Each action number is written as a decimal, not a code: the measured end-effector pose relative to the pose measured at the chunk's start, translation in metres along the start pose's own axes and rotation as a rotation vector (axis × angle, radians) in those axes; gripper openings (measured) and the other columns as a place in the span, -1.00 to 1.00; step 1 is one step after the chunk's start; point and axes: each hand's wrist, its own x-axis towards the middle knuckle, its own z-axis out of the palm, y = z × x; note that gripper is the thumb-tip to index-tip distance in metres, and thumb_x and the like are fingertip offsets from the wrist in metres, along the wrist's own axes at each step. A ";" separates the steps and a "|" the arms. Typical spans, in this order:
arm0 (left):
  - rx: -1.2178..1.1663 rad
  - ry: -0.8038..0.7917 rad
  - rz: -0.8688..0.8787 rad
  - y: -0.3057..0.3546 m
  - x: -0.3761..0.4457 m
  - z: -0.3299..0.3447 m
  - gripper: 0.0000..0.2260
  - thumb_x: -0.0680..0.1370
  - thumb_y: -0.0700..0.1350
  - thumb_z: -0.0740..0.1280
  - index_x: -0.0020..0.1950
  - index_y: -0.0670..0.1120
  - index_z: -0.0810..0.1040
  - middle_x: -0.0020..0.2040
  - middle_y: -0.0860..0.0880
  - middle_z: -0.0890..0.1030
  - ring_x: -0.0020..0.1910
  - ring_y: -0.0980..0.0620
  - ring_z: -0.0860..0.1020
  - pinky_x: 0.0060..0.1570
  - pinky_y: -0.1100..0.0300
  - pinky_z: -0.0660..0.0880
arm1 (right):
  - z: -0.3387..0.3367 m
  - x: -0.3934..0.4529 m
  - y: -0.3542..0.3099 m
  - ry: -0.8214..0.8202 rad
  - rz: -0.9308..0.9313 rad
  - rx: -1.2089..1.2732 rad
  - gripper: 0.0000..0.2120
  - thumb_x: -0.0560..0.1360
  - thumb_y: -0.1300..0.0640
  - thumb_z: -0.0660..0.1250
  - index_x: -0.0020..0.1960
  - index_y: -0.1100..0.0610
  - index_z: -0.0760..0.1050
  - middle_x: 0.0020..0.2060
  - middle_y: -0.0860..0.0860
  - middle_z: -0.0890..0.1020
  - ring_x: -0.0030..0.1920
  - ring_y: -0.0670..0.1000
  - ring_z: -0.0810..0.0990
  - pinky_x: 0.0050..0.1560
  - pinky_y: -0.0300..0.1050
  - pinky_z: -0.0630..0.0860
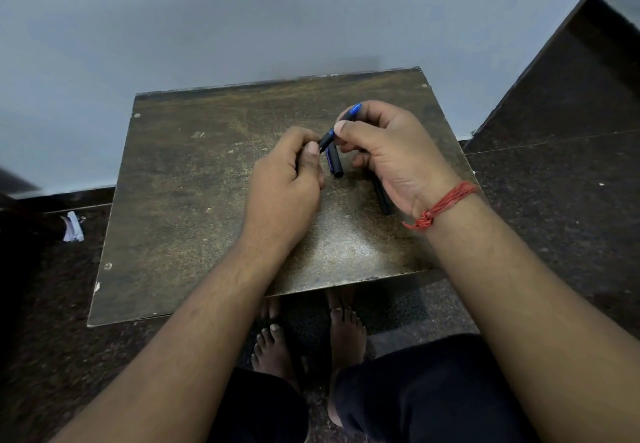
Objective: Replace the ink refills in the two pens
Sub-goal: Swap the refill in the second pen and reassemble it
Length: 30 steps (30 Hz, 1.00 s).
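Note:
A dark pen with a blue end (331,133) is held above the small worn table (194,200) by both hands. My left hand (287,182) pinches its lower dark end between thumb and fingers. My right hand (388,151) grips its upper part, the blue tip poking out past the fingers. Under the hands a short dark pen piece (335,162) lies on the table. A second dark pen (381,196) lies further right, partly hidden by my right palm.
The table stands against a pale wall on a dark speckled floor. A crumpled white paper scrap (73,227) lies on the floor at the left. My bare feet (311,338) are under the table's front edge. A red thread band circles my right wrist.

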 end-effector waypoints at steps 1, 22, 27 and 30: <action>0.001 -0.004 0.002 0.001 0.000 0.001 -0.85 0.67 -0.16 0.20 0.01 0.00 0.54 -0.39 0.08 0.54 -0.45 0.27 0.46 -0.42 0.46 0.29 | 0.001 0.000 0.001 0.013 -0.003 -0.008 -0.92 0.40 0.04 0.46 -0.21 0.01 0.57 -0.29 -0.06 0.66 -0.23 -0.11 0.62 -0.27 -0.15 0.46; -0.024 -0.009 0.003 0.002 -0.001 0.002 -0.86 0.68 -0.14 0.19 0.02 -0.03 0.53 -0.38 0.08 0.55 -0.44 0.25 0.47 -0.41 0.46 0.32 | 0.004 -0.002 -0.002 0.123 -0.029 0.235 -0.78 0.50 0.11 0.49 -0.17 0.08 0.44 -0.43 -0.03 0.51 -0.55 -0.10 0.40 -0.59 -0.33 0.23; -0.023 0.003 -0.002 0.002 0.000 0.002 -0.86 0.68 -0.13 0.19 0.02 0.00 0.52 -0.38 0.08 0.55 -0.43 0.25 0.46 -0.40 0.44 0.34 | 0.007 -0.005 -0.004 0.140 -0.023 0.212 -0.77 0.54 0.04 0.44 -0.07 0.11 0.42 -0.24 0.16 0.61 -0.52 -0.05 0.45 -0.60 -0.32 0.24; -0.034 0.015 -0.005 0.002 0.001 0.001 -0.86 0.68 -0.14 0.18 0.01 -0.02 0.53 -0.37 0.06 0.55 -0.45 0.24 0.45 -0.42 0.43 0.34 | 0.007 -0.007 -0.008 0.081 -0.003 0.275 -0.92 0.59 0.18 0.38 0.04 0.13 0.49 -0.02 0.16 0.73 -0.54 -0.08 0.43 -0.59 -0.34 0.25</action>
